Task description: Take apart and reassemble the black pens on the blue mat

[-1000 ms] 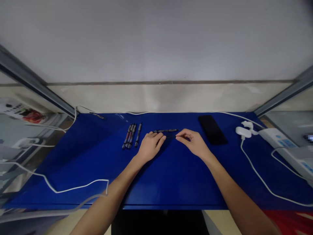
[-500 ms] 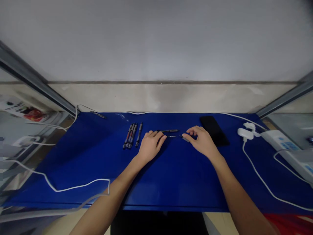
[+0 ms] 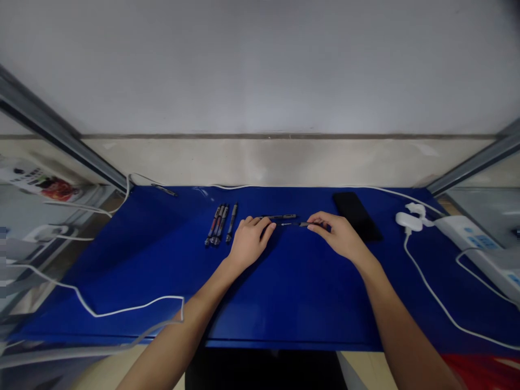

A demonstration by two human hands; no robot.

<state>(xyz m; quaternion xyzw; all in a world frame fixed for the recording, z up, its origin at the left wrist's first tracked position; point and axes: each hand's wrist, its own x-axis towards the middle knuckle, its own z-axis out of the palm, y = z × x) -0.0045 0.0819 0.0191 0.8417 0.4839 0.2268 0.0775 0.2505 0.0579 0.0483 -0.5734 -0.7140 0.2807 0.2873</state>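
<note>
My left hand point(image 3: 249, 238) rests low over the blue table, thumb and forefinger closed on a thin pen refill point(image 3: 283, 223) whose pale tip points right. Facing that tip, my right hand point(image 3: 335, 233) pinches a dark pen barrel point(image 3: 303, 223). Refill and barrel are nearly in line; whether they touch is too small to tell. Just behind them lies a black pen point(image 3: 288, 216), its left end partly hidden by my left hand. To the left of that hand, several dark pens point(image 3: 217, 225) lie side by side, with a single pen point(image 3: 232, 222) slightly apart.
A black phone point(image 3: 357, 215) lies right of my right hand. Farther right are a white charger point(image 3: 408, 221) with its cable and a power strip point(image 3: 467, 238). Another pen point(image 3: 164, 189) is at the back left. A white cable point(image 3: 134, 307) crosses near my left forearm.
My right hand has turned and brought the pen barrel level, in line with the refill. My left hand has stayed almost still.
</note>
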